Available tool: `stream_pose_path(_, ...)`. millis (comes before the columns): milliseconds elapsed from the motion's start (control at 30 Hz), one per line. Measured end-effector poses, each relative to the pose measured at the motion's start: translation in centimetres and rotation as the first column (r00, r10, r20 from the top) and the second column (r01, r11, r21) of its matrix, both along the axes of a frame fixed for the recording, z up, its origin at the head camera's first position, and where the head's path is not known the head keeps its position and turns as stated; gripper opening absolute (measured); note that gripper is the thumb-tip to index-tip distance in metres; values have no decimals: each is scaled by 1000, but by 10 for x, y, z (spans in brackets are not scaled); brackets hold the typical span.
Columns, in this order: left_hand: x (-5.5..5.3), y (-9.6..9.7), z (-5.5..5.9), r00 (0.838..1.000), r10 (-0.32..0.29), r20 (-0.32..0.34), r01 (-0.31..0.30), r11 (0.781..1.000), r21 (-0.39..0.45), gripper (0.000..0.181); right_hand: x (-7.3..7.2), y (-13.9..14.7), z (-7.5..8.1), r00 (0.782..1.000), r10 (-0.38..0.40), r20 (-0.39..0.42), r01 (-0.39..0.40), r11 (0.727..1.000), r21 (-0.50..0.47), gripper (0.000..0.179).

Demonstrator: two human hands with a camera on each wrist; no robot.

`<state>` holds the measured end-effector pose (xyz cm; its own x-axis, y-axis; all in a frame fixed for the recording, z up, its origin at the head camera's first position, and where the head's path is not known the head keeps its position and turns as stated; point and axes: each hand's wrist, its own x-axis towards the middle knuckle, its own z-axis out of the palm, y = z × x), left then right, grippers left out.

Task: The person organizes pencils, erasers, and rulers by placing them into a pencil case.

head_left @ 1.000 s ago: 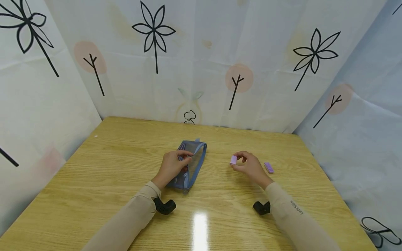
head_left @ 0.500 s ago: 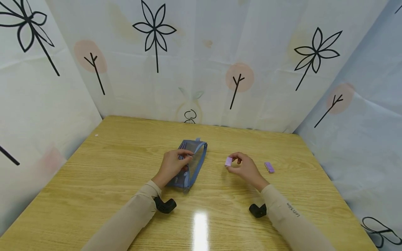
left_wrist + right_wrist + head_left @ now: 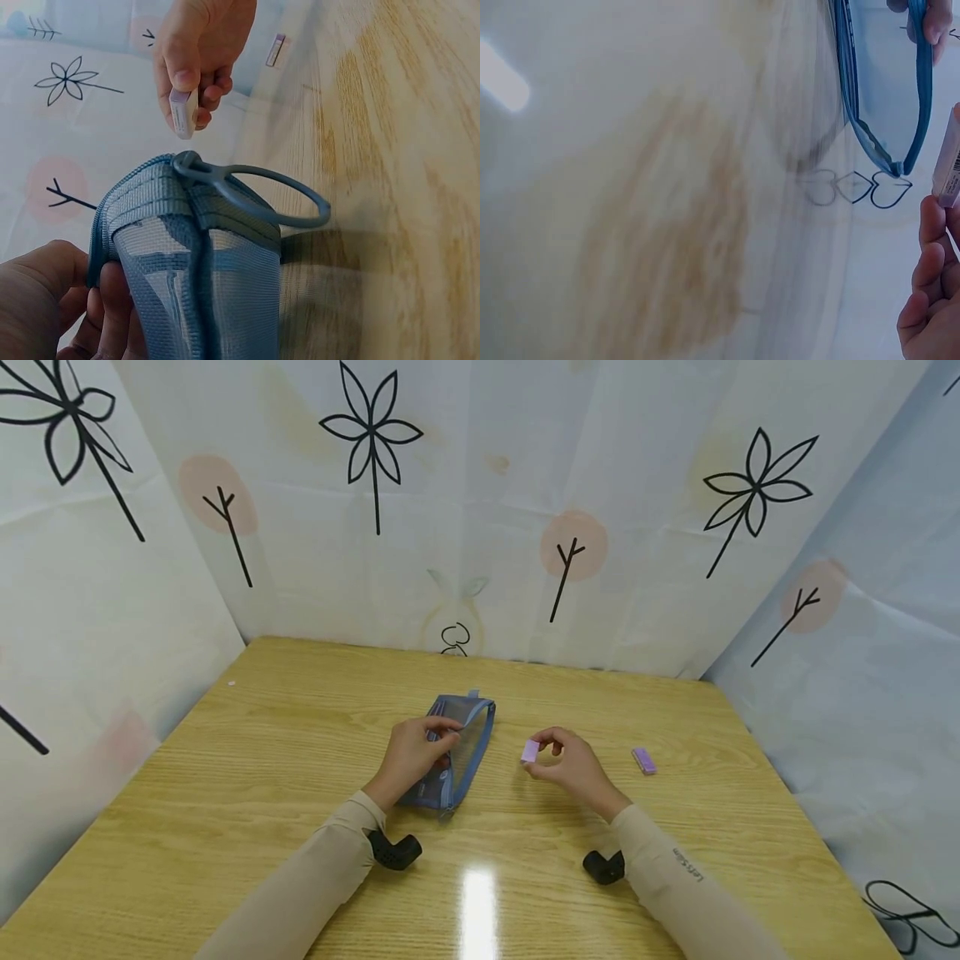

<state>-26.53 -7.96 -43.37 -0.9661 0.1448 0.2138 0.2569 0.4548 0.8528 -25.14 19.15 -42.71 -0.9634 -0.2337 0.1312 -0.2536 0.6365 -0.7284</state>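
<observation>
A blue mesh zip pouch point(image 3: 477, 756) lies on the table with its mouth open. My left hand point(image 3: 416, 752) pinches one edge of that mouth between thumb and fingers. To the right of the pouch, my right hand point(image 3: 572, 767) holds a small pale-purple eraser point(image 3: 530, 752) by its ends, thumb below and index finger above. In the left wrist view the held eraser point(image 3: 182, 114) appears just beyond the zipper's ring pull point(image 3: 246, 205). A barcode shows on the eraser point(image 3: 949, 161) in the right wrist view. Another purple eraser point(image 3: 643, 760) lies farther right.
The wooden table point(image 3: 300, 718) ends at a patterned cloth backdrop point(image 3: 465, 485) behind and at the sides. A tiny pale scrap point(image 3: 232, 683) lies at the far left. Black wrist devices point(image 3: 395, 852) jut inward from both sleeves.
My right hand has moved left with the eraser, closer to the pouch. The left hand keeps its hold, and the pouch and the other eraser have stayed put.
</observation>
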Motion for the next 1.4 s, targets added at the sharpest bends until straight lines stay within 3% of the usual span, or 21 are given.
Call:
stream_pose_path(733, 0, -1, 1, 1000, 3, -7, -3, 1000, -3, 20, 3, -33, 7, 997, 69, -21, -69, 998, -12, 38)
stream_pose_path(1400, -2, 0, 1, 1000, 12, -2, -12, 1000, -10, 21, -5, -63, 10, 994, 94, -47, -93, 996, 16, 38)
